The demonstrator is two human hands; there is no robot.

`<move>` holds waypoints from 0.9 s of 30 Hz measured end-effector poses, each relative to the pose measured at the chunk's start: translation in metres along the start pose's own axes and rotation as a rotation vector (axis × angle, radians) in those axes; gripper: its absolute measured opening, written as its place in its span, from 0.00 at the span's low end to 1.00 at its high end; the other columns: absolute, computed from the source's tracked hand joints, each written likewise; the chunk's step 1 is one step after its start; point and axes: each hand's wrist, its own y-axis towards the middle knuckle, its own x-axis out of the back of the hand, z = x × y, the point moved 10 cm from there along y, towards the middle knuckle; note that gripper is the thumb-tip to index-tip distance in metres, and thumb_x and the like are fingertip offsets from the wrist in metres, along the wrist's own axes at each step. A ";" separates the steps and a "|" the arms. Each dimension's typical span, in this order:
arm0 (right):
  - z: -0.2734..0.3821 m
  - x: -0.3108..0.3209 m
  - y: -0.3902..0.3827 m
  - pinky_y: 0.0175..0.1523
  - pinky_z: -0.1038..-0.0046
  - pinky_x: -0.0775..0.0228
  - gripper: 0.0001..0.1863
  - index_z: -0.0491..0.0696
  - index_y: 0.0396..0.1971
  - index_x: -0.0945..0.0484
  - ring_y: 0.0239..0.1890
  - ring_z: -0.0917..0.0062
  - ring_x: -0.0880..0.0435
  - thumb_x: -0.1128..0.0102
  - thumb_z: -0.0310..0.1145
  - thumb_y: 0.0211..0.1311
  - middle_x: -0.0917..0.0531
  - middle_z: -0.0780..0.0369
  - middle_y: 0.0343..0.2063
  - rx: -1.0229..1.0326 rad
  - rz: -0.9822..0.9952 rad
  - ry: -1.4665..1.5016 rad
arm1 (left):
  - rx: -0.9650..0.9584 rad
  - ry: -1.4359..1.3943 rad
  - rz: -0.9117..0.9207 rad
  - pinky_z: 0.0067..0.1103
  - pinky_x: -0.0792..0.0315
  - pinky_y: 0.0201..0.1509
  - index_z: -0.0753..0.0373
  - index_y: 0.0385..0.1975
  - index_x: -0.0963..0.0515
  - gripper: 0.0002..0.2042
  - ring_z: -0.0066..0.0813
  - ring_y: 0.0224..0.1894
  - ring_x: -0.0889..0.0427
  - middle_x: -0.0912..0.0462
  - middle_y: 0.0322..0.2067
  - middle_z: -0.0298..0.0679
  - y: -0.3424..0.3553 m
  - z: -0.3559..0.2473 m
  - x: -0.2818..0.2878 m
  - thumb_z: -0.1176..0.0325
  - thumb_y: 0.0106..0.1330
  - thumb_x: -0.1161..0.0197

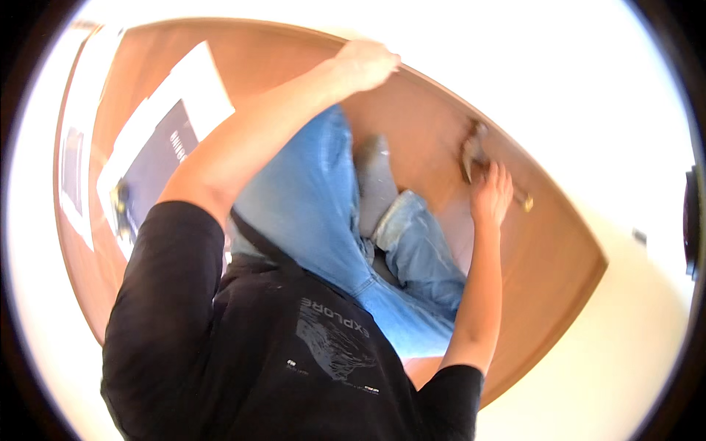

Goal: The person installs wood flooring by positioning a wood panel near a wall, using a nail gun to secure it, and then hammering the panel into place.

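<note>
My right hand (491, 192) is closed around the handle of what looks like a claw hammer (473, 156). The dark curved head sticks out beyond my fingers and is blurred. A yellowish tip (528, 203) shows on the other side of the hand. My left arm stretches far forward across my leg. At its end my left hand (366, 65) is by the edge where the wooden floor meets the pale wall. Its fingers look curled together, and anything between them is hidden.
I sit on a brown wooden floor (544, 294), legs in blue jeans (294, 176) folded, a grey sock (375, 176) showing. To the left lies a white sheet or open package with a dark panel (158, 162). A small black and yellow item (120, 200) rests near it.
</note>
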 end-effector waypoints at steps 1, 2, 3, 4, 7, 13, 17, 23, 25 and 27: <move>0.017 -0.002 0.002 0.77 0.54 0.41 0.25 0.46 0.69 0.28 0.71 0.56 0.29 0.48 0.38 0.76 0.25 0.52 0.68 0.094 -0.072 0.032 | 0.065 -0.054 -0.094 0.43 0.17 0.50 0.53 0.49 0.15 0.14 0.48 0.48 0.12 0.11 0.42 0.48 -0.036 0.030 0.007 0.57 0.78 0.46; 0.029 -0.004 0.006 0.76 0.54 0.40 0.25 0.45 0.69 0.28 0.70 0.55 0.28 0.48 0.37 0.76 0.25 0.50 0.68 0.182 -0.089 0.124 | 0.156 -0.161 -0.257 0.43 0.17 0.47 0.52 0.48 0.15 0.13 0.50 0.46 0.12 0.11 0.41 0.46 -0.074 0.062 0.003 0.57 0.77 0.46; 0.033 -0.009 0.011 0.76 0.54 0.39 0.26 0.44 0.69 0.29 0.70 0.53 0.28 0.47 0.37 0.76 0.25 0.49 0.67 0.129 -0.147 0.278 | 0.221 -0.021 -0.292 0.44 0.18 0.47 0.52 0.48 0.15 0.12 0.51 0.47 0.12 0.11 0.41 0.45 -0.110 0.119 0.108 0.57 0.76 0.44; 0.037 -0.012 0.022 0.75 0.54 0.38 0.27 0.42 0.69 0.30 0.69 0.52 0.27 0.47 0.37 0.75 0.24 0.48 0.67 0.210 -0.166 0.318 | 0.322 -0.129 -0.398 0.44 0.19 0.48 0.53 0.48 0.15 0.12 0.52 0.48 0.13 0.11 0.42 0.46 -0.146 0.131 0.100 0.58 0.75 0.44; 0.004 0.027 0.009 0.74 0.53 0.37 0.28 0.39 0.72 0.33 0.68 0.48 0.27 0.51 0.34 0.77 0.26 0.44 0.68 0.288 0.097 0.054 | 0.670 -0.504 -0.392 0.44 0.20 0.52 0.55 0.49 0.15 0.13 0.52 0.49 0.13 0.11 0.43 0.48 -0.300 0.172 -0.047 0.60 0.74 0.43; 0.017 -0.020 0.037 0.63 0.48 0.31 0.21 0.38 0.57 0.25 0.58 0.45 0.23 0.47 0.38 0.73 0.20 0.44 0.54 0.350 0.222 -0.052 | 1.447 -0.345 -0.562 0.39 0.25 0.64 0.57 0.55 0.15 0.16 0.48 0.58 0.16 0.13 0.54 0.48 -0.666 0.291 -0.140 0.67 0.73 0.45; 0.014 0.004 0.045 0.62 0.48 0.31 0.21 0.41 0.55 0.25 0.58 0.45 0.24 0.38 0.36 0.67 0.21 0.45 0.51 0.283 0.304 -0.168 | 1.763 0.126 -0.397 0.42 0.22 0.58 0.64 0.50 0.17 0.15 0.51 0.54 0.16 0.16 0.50 0.53 -0.814 0.379 -0.132 0.68 0.69 0.46; 0.031 0.032 0.017 0.60 0.50 0.30 0.20 0.44 0.51 0.27 0.56 0.47 0.23 0.34 0.36 0.63 0.21 0.47 0.48 0.209 0.344 -0.031 | 1.721 -0.074 -0.120 0.41 0.24 0.61 0.68 0.57 0.24 0.20 0.51 0.57 0.18 0.18 0.55 0.54 -0.925 0.430 -0.227 0.67 0.68 0.37; 0.010 0.036 0.002 0.58 0.50 0.29 0.19 0.46 0.48 0.27 0.54 0.48 0.23 0.34 0.37 0.61 0.21 0.49 0.47 0.114 0.352 0.017 | 1.649 -0.115 -0.043 0.39 0.25 0.63 0.70 0.60 0.27 0.24 0.50 0.58 0.18 0.18 0.56 0.54 -0.915 0.441 -0.241 0.67 0.66 0.33; -0.015 0.044 -0.025 0.56 0.51 0.27 0.18 0.47 0.45 0.27 0.53 0.49 0.22 0.33 0.37 0.60 0.21 0.50 0.45 -0.017 0.346 0.071 | 1.591 -0.179 0.014 0.38 0.26 0.65 0.71 0.63 0.29 0.28 0.49 0.59 0.19 0.19 0.58 0.54 -0.911 0.450 -0.237 0.67 0.65 0.29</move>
